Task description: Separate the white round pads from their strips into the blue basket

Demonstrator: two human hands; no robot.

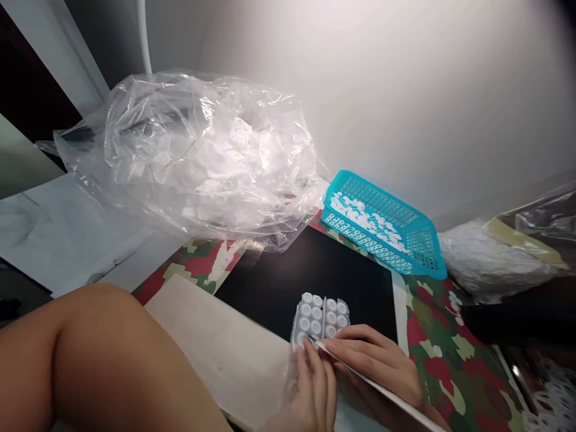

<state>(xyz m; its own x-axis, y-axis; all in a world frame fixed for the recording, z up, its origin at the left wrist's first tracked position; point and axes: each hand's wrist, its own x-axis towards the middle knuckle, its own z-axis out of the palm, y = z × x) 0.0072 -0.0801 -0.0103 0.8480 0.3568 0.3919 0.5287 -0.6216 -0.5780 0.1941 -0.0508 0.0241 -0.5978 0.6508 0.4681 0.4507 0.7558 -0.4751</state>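
A translucent sheet of round white pieces [316, 314] lies on the black mat [279, 282], with several discs in rows and a gap down its middle. My left hand [315, 384] rests at the sheet's near end, fingertips pressing on it. From the right, my right hand [382, 366] grips a long, thin white tool [360, 378] with a dark pointed tip. That tip touches or hovers just over a disc near my left fingertips; I cannot tell which. The tool's exact kind is unclear, and my hands hide the near part of the sheet.
A turquoise basket [432, 252] with loose white discs stands behind the mat. A large clear plastic bag [202, 162] of white pieces sits at the back left. Another filled bag [495, 258] is at right. A pale board [216, 336] lies beside my raised knee [103, 348].
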